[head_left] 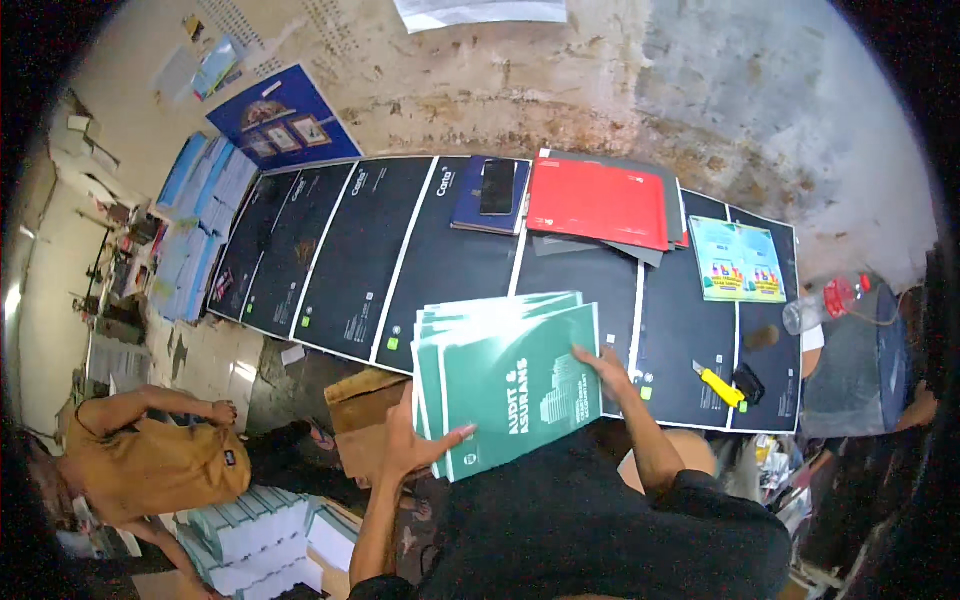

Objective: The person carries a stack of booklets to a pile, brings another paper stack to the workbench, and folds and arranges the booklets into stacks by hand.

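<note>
Head view: fanned stack of green-covered booklets (505,420) held up before black-shirted torso, at near edge of black-paneled desk (330,240). Stack's left side pinched by left grip (407,440), thumb laid across front cover, fingers mostly hidden behind. Right edge pinched by right grip (608,372). On desk, red folder (600,205) laid over gray sheets; dark smartphone (497,187) set atop blue book (464,213); colorful leaflet (738,240) placed near red-capped clear bottle (808,315); yellow utility knife (718,386) placed beside black object (748,382). Co-worker in ochre shirt (190,460) seen lower left, beside stacked booklets (262,535).
</note>
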`<control>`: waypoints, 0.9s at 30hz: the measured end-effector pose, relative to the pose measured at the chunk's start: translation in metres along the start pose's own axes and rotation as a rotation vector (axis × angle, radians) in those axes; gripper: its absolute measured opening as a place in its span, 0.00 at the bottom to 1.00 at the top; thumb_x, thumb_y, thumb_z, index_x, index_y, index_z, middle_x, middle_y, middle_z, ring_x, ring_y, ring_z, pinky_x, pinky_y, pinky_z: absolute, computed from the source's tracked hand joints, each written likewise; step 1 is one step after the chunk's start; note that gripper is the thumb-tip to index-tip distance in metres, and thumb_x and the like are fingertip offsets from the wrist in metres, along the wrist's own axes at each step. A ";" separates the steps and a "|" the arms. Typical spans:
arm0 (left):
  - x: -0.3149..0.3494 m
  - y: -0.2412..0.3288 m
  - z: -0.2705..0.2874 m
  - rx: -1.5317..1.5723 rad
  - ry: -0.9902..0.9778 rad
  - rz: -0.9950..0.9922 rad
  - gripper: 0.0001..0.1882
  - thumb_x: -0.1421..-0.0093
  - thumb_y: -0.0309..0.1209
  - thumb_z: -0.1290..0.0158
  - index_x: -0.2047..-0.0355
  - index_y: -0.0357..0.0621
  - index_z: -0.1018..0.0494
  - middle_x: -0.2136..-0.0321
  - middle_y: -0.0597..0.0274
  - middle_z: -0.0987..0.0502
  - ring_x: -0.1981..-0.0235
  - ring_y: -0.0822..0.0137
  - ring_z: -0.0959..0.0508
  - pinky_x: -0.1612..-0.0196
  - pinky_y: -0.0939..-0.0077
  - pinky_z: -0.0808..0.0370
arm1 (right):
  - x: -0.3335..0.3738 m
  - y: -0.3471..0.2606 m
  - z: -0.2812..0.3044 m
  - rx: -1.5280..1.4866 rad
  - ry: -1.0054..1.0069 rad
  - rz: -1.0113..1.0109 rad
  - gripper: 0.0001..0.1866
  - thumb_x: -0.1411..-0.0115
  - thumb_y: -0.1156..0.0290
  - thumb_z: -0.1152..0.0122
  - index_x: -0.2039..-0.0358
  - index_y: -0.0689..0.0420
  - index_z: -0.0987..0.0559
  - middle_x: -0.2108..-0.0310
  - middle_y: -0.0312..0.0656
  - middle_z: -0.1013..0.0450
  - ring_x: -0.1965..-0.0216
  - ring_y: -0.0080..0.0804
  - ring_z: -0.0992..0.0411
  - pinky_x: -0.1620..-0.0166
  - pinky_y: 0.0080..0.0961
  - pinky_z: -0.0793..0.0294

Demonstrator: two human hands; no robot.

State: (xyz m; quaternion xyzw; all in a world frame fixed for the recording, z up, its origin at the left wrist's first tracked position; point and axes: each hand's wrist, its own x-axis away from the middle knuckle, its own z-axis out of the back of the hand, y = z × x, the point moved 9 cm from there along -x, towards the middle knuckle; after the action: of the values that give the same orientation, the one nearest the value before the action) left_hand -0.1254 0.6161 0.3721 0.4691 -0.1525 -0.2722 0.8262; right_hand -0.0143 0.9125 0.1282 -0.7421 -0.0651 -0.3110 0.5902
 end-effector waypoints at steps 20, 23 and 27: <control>-0.096 -0.139 -0.039 0.399 0.014 -0.120 0.52 0.65 0.28 0.23 0.39 0.43 0.37 0.36 0.53 0.36 0.34 0.62 0.38 0.32 0.64 0.41 | 0.012 -0.115 0.049 0.142 0.029 0.609 0.42 0.62 0.67 0.25 0.43 0.62 0.29 0.51 0.45 0.26 0.53 0.34 0.27 0.51 0.30 0.24; -0.094 -0.140 -0.063 0.693 -0.005 -0.030 0.62 0.64 0.21 0.29 0.28 0.51 0.50 0.32 0.59 0.42 0.33 0.64 0.41 0.31 0.65 0.47 | 0.009 -0.088 0.040 0.123 0.165 0.673 0.44 0.55 0.71 0.35 0.35 0.59 0.37 0.43 0.42 0.32 0.53 0.33 0.27 0.56 0.30 0.21; -0.090 -0.131 -0.054 0.586 0.038 -0.076 0.64 0.61 0.22 0.30 0.27 0.49 0.57 0.35 0.59 0.37 0.34 0.63 0.39 0.32 0.67 0.45 | -0.013 -0.070 0.062 0.328 0.157 0.605 0.43 0.53 0.75 0.37 0.34 0.62 0.39 0.46 0.43 0.28 0.53 0.33 0.27 0.57 0.30 0.20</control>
State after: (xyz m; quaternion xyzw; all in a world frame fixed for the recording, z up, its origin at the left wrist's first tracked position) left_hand -0.2106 0.6528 0.2329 0.6979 -0.1913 -0.2386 0.6476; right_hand -0.0334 0.9931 0.1729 -0.5966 0.1543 -0.1636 0.7703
